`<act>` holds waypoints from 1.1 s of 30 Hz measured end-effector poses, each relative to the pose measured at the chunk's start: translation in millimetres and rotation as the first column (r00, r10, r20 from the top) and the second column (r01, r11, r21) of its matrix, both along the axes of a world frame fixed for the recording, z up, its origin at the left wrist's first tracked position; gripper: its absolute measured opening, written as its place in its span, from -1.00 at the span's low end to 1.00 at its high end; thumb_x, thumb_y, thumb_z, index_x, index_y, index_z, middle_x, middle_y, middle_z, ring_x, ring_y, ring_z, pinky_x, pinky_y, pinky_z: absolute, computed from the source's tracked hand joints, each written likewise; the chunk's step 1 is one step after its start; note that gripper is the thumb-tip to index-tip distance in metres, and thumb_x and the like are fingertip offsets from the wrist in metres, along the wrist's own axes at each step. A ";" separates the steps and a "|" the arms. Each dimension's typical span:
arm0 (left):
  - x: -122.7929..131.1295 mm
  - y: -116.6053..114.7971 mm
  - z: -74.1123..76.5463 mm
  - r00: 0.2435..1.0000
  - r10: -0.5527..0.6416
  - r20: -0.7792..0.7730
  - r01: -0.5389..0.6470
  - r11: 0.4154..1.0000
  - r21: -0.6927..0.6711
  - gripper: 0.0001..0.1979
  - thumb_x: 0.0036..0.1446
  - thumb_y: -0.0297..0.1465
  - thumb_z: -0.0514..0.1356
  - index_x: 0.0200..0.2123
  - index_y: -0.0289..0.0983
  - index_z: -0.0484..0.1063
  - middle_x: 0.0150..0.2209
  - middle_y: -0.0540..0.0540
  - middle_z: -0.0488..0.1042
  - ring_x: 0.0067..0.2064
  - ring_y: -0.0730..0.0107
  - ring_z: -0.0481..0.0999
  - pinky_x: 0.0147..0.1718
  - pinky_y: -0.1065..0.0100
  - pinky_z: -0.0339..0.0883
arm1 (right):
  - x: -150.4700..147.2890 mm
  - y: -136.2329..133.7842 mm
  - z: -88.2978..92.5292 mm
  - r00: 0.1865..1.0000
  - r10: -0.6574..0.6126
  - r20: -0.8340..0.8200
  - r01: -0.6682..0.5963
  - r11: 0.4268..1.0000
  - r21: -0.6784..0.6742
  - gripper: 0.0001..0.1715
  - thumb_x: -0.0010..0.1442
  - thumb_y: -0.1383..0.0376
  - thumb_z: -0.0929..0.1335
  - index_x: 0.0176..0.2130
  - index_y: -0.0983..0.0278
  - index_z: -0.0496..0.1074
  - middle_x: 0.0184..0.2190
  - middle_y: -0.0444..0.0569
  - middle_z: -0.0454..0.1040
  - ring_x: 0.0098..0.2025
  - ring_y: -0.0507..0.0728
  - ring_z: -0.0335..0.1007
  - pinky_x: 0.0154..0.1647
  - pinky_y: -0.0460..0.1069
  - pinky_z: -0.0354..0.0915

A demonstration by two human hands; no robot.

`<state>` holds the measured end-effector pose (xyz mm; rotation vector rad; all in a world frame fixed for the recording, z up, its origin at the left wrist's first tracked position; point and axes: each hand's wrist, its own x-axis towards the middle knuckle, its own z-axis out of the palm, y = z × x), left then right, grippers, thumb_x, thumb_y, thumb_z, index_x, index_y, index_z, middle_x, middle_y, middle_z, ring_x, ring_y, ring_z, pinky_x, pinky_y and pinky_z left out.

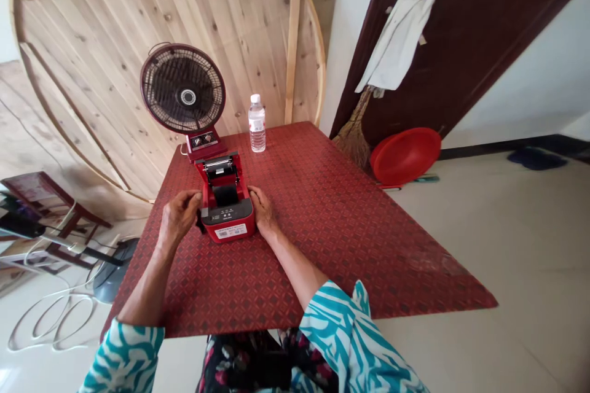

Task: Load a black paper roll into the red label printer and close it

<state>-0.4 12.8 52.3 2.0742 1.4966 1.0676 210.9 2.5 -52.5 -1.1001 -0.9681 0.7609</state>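
Observation:
A red and black label printer (229,214) stands on the table with its lid raised, so that the black inside shows. My left hand (177,216) is at the printer's left side, fingers curled in and their tips against its edge. Along the right side lies my right hand (263,212), gripping the casing with its fingers partly hidden behind it. A white sticker covers part of the printer's near face. Below my left fingertips, a small black piece juts from the printer's side; I cannot make out what it is.
Behind the printer stand a dark red fan (187,95) and a clear water bottle (257,126). The table (322,227) has a red patterned cover. A red basin (408,156) and a straw broom (354,135) are beyond its right edge; a white cable (59,313) lies on the floor at left.

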 end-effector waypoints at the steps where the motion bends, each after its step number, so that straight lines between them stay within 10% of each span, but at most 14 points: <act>1: -3.0 -5.1 -4.6 1.000 -0.016 0.000 0.016 1.000 -0.012 -0.53 0.17 -0.04 0.13 -0.15 -0.27 0.61 -0.32 -0.11 0.64 -0.33 0.27 0.58 -0.31 0.35 0.42 | 0.4 -0.3 -0.5 1.000 0.001 -0.007 -0.001 1.000 -0.006 -0.52 0.23 -0.02 0.25 -0.07 0.17 0.54 -0.02 -0.02 0.58 0.08 0.19 0.43 0.22 0.11 0.27; 16: -0.6 -8.1 -25.3 0.986 -0.146 0.082 0.142 0.988 0.051 -0.65 0.21 -0.14 0.17 -0.16 -0.23 0.64 -0.30 -0.11 0.63 -0.30 0.29 0.58 -0.30 0.35 0.41 | 0.9 -15.7 -5.0 0.998 -0.052 -0.024 0.050 0.996 -0.070 -0.39 0.22 -0.16 0.24 0.00 0.18 0.49 0.05 0.03 0.55 0.12 0.22 0.41 0.21 0.13 0.26; 25: 21.7 -9.7 -23.4 0.883 -0.469 -0.025 0.464 0.864 0.196 -0.53 0.43 -0.17 -0.10 -0.03 -0.18 0.58 -0.06 -0.14 0.61 0.05 0.19 0.51 0.15 0.13 0.20 | 3.7 -14.9 -7.1 0.999 -0.049 -0.006 0.048 0.997 -0.059 -0.35 0.21 -0.20 0.24 0.00 0.18 0.49 0.06 0.04 0.55 0.15 0.24 0.41 0.27 0.19 0.23; 33: 18.6 -16.2 -38.3 0.894 -0.424 -0.145 0.446 0.811 0.378 -0.59 0.42 -0.20 -0.04 -0.07 -0.19 0.58 -0.07 -0.16 0.60 0.01 0.22 0.51 0.19 0.05 0.11 | 17.3 34.4 25.2 0.995 -0.054 -0.082 0.056 0.998 0.019 -0.22 0.17 -0.25 0.23 0.15 0.17 0.36 0.24 0.09 0.40 0.27 0.22 0.33 0.34 0.24 0.19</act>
